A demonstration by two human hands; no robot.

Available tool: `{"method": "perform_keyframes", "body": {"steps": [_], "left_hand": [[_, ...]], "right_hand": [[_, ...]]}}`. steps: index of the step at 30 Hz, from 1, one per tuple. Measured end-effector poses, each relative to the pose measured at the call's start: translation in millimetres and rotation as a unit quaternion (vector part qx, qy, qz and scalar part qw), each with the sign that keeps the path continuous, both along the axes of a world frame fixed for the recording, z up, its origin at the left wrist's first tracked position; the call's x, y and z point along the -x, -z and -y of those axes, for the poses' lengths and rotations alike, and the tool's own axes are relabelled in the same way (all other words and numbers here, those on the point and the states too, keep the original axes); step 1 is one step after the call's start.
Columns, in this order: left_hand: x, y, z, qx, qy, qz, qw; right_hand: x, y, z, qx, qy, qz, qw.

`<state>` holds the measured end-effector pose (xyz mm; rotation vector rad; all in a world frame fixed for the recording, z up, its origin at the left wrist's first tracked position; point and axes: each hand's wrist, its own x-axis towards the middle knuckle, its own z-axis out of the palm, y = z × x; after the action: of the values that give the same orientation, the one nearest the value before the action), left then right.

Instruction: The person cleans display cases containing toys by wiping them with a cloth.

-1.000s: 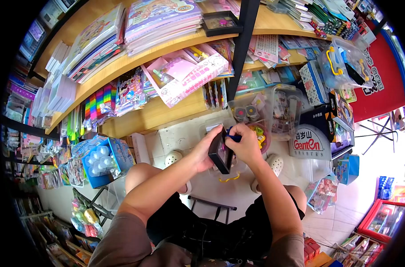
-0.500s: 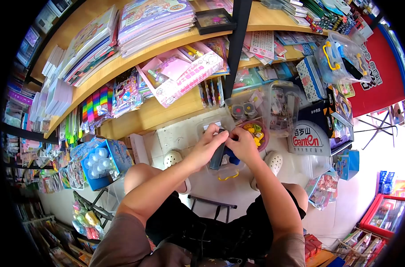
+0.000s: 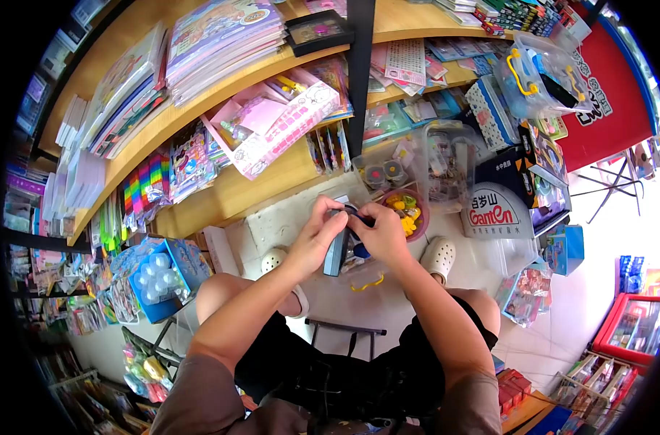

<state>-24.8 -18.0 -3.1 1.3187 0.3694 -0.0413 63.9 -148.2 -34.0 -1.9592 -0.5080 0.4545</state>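
Wooden shelves (image 3: 228, 196) arc from nine to one o'clock around a pale floor (image 3: 562, 312). Just below centre, a person's left hand (image 3: 316, 238) has its grip clamped on a narrow dark box (image 3: 333, 259); the right hand (image 3: 383, 233) meets its upper end, its grip impossible to tell. Nearby, at three o'clock, sits a pink bowl (image 3: 424, 222).

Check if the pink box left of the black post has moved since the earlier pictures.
No. The pink box keeps its place beside the black post; both slid left in the picture together, so the view shifted.
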Motion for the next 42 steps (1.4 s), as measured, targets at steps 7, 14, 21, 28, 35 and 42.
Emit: {"method": "perform_keyframes", "body": {"steps": [7, 14, 21, 28, 35, 42], "left_hand": [[0.6, -2.7, 8.5, -0.071, 0.002, 0.100, 0.992], [-1.8, -1.3, 14.2, -0.061, -0.018, 0.135, 0.989], [0.0, -2.5, 9.1, -0.016, -0.033, 0.147, 0.988], [1.9, -9.3, 10.5, -0.064, -0.062, 0.125, 0.988], [-2.4, -10.3, 2.4, -0.054, -0.087, 0.187, 0.977], [1.8, -11.1, 2.3, -0.135, -0.059, 0.226, 0.963]], "right_hand": [[9.0, 0.9, -7.9, -0.088, 0.078, -0.098, 0.988], [15.6, 3.6, -19.2, -0.154, 0.119, -0.083, 0.977], [14.3, -9.3, -19.3, -0.184, 0.120, -0.106, 0.970], [17.8, -7.9, -15.9, -0.162, 0.117, -0.078, 0.977], [36.4, -5.4, -13.4, -0.124, 0.099, -0.092, 0.983], [35.4, -1.7, -10.2, -0.091, 0.028, -0.329, 0.939]]}}
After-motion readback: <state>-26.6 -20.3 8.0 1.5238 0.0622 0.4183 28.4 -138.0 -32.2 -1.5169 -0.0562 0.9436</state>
